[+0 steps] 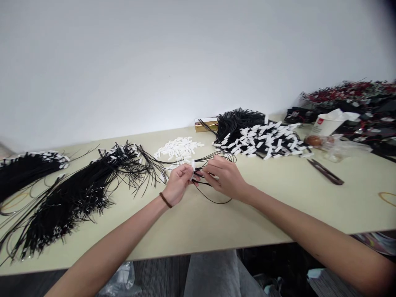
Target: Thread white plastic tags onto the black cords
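Observation:
Over the middle of the table my left hand [180, 180] pinches a small white connector [193, 164], with black wires leading away from it. Facing it, my right hand [224, 175] has its fingers closed on the black wires [213, 201] beside the connector. One wire loops down below the right hand, and others curve behind it. The fingertips partly hide where wires and connector meet. Just beyond my hands lies a pile of loose white connectors [177, 147]. To the left, a long bundle of black wires [77, 194] reaches toward my left hand.
Black wires with white connectors [266, 140] are heaped at the back right, near a gold box [206, 125]. Thread snips [326, 171], a paper cup [324, 125], a plastic bag [337, 150] and a red-and-black wire heap [365, 103] lie farther right. Another wire bundle [27, 171] sits far left.

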`<act>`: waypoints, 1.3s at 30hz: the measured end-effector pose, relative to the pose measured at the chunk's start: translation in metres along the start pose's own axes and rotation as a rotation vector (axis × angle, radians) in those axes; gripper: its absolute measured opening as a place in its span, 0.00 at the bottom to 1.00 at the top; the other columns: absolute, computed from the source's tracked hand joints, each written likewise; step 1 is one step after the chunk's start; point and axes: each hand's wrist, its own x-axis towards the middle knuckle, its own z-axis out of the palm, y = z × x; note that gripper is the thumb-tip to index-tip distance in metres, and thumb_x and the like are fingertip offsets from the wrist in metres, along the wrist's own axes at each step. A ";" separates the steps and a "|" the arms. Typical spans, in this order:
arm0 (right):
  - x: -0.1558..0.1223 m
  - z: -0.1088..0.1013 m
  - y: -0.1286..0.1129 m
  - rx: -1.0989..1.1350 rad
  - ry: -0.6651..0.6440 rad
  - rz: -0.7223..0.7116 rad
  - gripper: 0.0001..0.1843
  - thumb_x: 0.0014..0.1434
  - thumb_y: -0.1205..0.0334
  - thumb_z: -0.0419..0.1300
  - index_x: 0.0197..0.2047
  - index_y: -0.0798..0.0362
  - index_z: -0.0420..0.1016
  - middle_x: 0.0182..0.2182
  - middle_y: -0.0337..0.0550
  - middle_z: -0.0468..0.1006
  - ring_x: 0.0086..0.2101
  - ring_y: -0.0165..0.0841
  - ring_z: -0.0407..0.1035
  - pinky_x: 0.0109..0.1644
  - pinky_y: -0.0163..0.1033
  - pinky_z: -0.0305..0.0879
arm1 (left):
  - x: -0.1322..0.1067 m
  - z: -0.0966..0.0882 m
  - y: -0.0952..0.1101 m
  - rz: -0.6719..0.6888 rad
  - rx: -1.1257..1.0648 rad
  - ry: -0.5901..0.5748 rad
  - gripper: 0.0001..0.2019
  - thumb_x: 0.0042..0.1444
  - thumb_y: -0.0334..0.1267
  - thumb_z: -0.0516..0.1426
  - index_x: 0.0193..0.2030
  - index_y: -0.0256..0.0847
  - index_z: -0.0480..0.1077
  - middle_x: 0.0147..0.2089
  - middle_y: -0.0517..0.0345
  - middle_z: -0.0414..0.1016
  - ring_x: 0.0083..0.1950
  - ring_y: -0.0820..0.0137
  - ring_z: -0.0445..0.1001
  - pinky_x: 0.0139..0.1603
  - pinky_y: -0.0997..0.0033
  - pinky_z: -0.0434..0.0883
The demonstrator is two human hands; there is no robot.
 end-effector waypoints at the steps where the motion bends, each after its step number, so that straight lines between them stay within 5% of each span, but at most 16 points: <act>1: 0.000 0.000 0.000 0.004 -0.004 0.000 0.11 0.60 0.64 0.49 0.27 0.53 0.66 0.22 0.39 0.64 0.26 0.30 0.53 0.30 0.36 0.49 | 0.000 0.000 0.000 0.001 0.004 0.000 0.15 0.42 0.44 0.64 0.26 0.35 0.66 0.26 0.56 0.72 0.25 0.75 0.68 0.25 0.75 0.66; 12: 0.000 0.001 0.002 -0.048 -0.011 -0.007 0.11 0.62 0.64 0.49 0.28 0.53 0.66 0.23 0.40 0.65 0.27 0.31 0.54 0.30 0.35 0.51 | 0.001 0.000 0.000 0.022 0.036 0.011 0.14 0.42 0.45 0.63 0.26 0.35 0.67 0.27 0.56 0.72 0.26 0.74 0.68 0.24 0.75 0.66; 17: 0.002 0.001 0.006 -0.068 0.039 0.056 0.08 0.60 0.58 0.53 0.36 0.53 0.68 0.29 0.43 0.69 0.32 0.33 0.59 0.31 0.35 0.53 | 0.002 -0.003 0.000 0.046 0.061 0.036 0.13 0.43 0.44 0.62 0.27 0.35 0.68 0.28 0.55 0.73 0.26 0.74 0.69 0.25 0.74 0.67; 23: 0.002 0.000 0.013 -0.157 0.037 0.066 0.05 0.58 0.65 0.53 0.33 0.52 0.69 0.29 0.43 0.66 0.32 0.34 0.58 0.31 0.36 0.54 | 0.004 -0.006 0.000 0.062 0.126 0.003 0.13 0.48 0.44 0.60 0.32 0.34 0.70 0.35 0.50 0.75 0.31 0.71 0.71 0.29 0.72 0.70; 27: 0.007 -0.011 0.019 -0.132 0.318 0.160 0.04 0.58 0.64 0.53 0.34 0.53 0.68 0.31 0.45 0.68 0.35 0.36 0.61 0.35 0.39 0.59 | 0.008 -0.010 0.000 0.137 0.124 0.048 0.16 0.46 0.40 0.61 0.41 0.34 0.70 0.39 0.50 0.74 0.37 0.71 0.73 0.40 0.70 0.71; 31: 0.013 -0.024 0.026 -0.008 0.572 0.340 0.07 0.61 0.62 0.50 0.37 0.52 0.68 0.35 0.45 0.71 0.37 0.35 0.64 0.39 0.41 0.61 | 0.014 -0.018 0.001 0.154 0.143 0.196 0.18 0.45 0.41 0.61 0.41 0.34 0.68 0.32 0.54 0.74 0.34 0.71 0.73 0.41 0.68 0.71; 39: 0.020 -0.038 0.067 0.668 0.912 0.619 0.08 0.59 0.55 0.51 0.35 0.50 0.61 0.33 0.38 0.75 0.31 0.27 0.68 0.37 0.34 0.63 | 0.023 -0.032 0.004 0.201 0.075 0.463 0.15 0.43 0.39 0.62 0.37 0.33 0.68 0.29 0.58 0.70 0.34 0.74 0.70 0.37 0.70 0.71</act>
